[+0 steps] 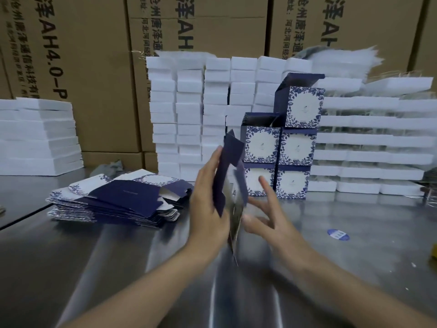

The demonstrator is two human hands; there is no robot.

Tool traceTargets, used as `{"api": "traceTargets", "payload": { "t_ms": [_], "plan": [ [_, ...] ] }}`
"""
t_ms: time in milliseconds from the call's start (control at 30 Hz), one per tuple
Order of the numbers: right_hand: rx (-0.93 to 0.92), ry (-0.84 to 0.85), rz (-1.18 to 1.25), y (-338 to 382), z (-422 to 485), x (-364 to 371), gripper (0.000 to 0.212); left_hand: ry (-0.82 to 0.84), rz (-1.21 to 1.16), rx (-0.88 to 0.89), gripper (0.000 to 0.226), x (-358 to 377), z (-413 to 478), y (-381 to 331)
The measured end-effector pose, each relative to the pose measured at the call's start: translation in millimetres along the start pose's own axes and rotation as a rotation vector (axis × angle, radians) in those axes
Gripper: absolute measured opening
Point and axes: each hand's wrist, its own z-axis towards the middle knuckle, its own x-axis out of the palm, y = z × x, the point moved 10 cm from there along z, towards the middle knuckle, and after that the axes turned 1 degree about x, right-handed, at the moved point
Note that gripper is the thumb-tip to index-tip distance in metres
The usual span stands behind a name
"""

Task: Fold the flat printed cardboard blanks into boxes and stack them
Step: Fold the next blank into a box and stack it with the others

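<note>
Gripped upright in left hand [208,200], edge-on above steel table [354,268]: navy cardboard blank [230,152]. Just right of it, right hand [264,218], fingers spread, holding nothing. Pile of flat blanks [113,202] well left; folded boxes [296,147] stacked behind.

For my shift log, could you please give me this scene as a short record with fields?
Surface: metal table
In hand: blank, held upright by left hand
Right hand: fingers spread, beside the blank
Flat stock: pile of blanks, left on table
Finished: five folded boxes, stacked in two columns, top lids open
Behind: white foam stacks, brown cartons
</note>
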Motion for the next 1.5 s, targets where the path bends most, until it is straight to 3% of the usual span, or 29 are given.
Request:
{"api": "traceTargets", "payload": {
  "t_ms": [167, 267, 333, 400, 467, 567, 633, 700, 867, 1000, 1100, 1200, 1367, 1433, 1500],
  "plan": [
    [0.028, 0.033, 0.045, 1, -3, 11, 0.110, 0.060, 0.060, 0.041, 0.082, 8, -16, 5],
    [0.106, -0.069, 0.098, 0, -1, 7, 0.086, 0.051, 0.135, 0.078, 0.070, 2, -9, 0],
    [0.265, -0.153, 0.143, -11, 0, -2, 0.062, 0.037, 0.153, 0.057, 0.070, -3, -7, -1],
    [0.442, -0.137, 0.255, -23, -2, -3, 0.037, 0.038, 0.170, 0.047, 0.069, -6, -4, -2],
    [0.510, -0.072, 0.359, -30, -2, -1, 0.034, 0.060, 0.169, 0.022, 0.075, -6, -3, 4],
    [0.447, -0.158, 0.441, -28, 7, -24, 0.034, 0.092, 0.167, 0.004, 0.074, -9, 0, 16],
    [0.377, -0.225, 0.452, -20, 13, -42, 0.028, 0.137, 0.221, 0.008, 0.087, -11, 2, 27],
    [0.289, -0.254, 0.466, -12, 18, -58, 0.038, 0.212, 0.285, -0.005, 0.094, -8, 1, 38],
    [0.097, -0.374, 0.366, 13, 18, -98, 0.043, 0.515, 0.444, -0.063, 0.103, 15, -9, 61],
    [-0.062, -0.452, 0.203, 35, 11, -113, 0.065, 0.757, 0.507, -0.163, 0.121, 29, -25, 70],
    [-0.220, -0.477, 0.027, 54, 7, -113, 0.082, 0.753, 0.432, -0.270, 0.128, 23, -26, 72],
    [-0.322, -0.463, -0.072, 64, 3, -105, 0.071, 0.747, 0.444, -0.283, 0.129, 16, -24, 76],
    [-0.408, -0.461, -0.342, 70, -4, -95, 0.072, 0.742, 0.540, -0.330, 0.138, 6, -23, 97],
    [-0.432, -0.443, -0.439, 71, -5, -90, 0.074, 0.700, 0.434, -0.372, 0.131, 6, -22, 102],
    [-0.438, -0.407, -0.507, 67, -4, -85, 0.083, 0.527, 0.185, -0.509, 0.115, 0, -17, 105]
  ]
}}
